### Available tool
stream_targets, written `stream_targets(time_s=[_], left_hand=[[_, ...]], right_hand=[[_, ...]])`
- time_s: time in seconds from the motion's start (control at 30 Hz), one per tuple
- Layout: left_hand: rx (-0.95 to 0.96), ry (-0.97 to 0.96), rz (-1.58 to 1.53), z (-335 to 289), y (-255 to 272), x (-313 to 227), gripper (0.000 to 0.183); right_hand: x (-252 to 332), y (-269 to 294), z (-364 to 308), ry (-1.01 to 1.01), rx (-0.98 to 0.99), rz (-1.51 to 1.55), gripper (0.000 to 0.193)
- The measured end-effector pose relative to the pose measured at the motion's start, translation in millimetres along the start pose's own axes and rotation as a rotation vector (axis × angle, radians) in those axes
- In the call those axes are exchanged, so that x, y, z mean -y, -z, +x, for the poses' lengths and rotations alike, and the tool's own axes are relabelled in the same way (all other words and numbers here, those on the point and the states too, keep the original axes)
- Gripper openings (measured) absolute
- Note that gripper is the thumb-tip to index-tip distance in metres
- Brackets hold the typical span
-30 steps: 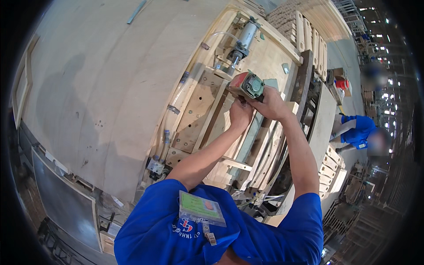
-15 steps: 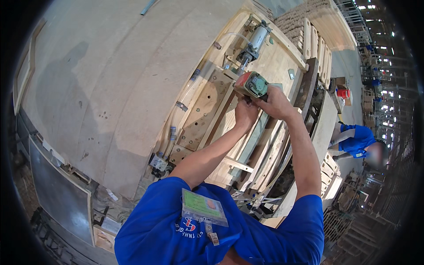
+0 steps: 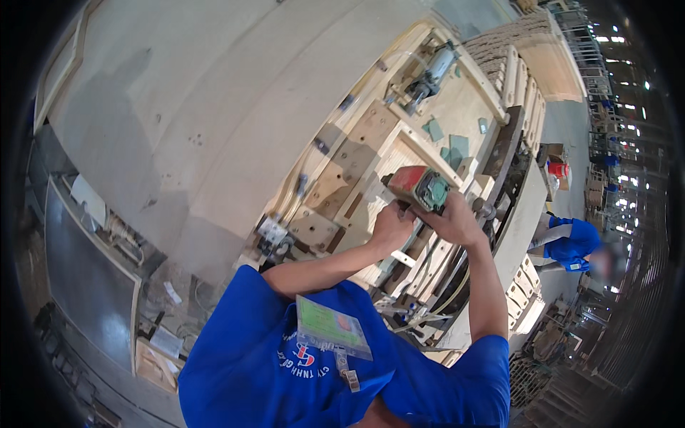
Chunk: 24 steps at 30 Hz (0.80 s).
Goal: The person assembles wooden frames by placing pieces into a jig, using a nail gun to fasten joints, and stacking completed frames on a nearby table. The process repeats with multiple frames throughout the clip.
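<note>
One red-and-green power tool (image 3: 416,184) is held over the wooden jig (image 3: 357,153), body roughly crosswise to it. The right hand (image 3: 457,221) wraps its fingers round the tool; the left hand (image 3: 392,227) curls beneath, grip hidden.

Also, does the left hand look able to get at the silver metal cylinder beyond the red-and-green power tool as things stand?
Probably not right away: the left hand is occupied at the power tool, and the cylinder lies farther off, though nothing visible covers it.

A shadow (image 3: 118,107) darkens the grey floor (image 3: 242,85); bright spots (image 3: 618,39) speckle the background.
</note>
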<state>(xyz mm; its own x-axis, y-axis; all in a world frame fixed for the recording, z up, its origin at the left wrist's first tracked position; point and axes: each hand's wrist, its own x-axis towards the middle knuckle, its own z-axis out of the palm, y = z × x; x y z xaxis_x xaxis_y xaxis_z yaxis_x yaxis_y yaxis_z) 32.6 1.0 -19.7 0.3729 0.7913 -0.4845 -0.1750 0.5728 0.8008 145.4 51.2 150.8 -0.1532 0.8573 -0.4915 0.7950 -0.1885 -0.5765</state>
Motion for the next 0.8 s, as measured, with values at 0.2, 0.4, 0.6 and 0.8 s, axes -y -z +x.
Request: stream_targets(time_s=[0.2, 0.4, 0.6, 0.8], left_hand=[[0.076, 0.223, -0.077, -76, 58, 33, 0.028], [0.129, 0.349, -0.162, -78, 68, 26, 0.035], [0.23, 0.202, -0.248, -78, 73, 33, 0.029], [0.233, -0.017, 0.22, -97, 83, 8, 0.017]], right_hand=[[14, -63, -18, 0.083, 0.138, 0.075, 0.037], [16, -80, -11, 0.045, 0.196, 0.033, 0.038], [30, -81, -15, 0.038, 0.196, -0.059, 0.045], [55, -77, -55, -0.016, -0.013, 0.065, 0.043]])
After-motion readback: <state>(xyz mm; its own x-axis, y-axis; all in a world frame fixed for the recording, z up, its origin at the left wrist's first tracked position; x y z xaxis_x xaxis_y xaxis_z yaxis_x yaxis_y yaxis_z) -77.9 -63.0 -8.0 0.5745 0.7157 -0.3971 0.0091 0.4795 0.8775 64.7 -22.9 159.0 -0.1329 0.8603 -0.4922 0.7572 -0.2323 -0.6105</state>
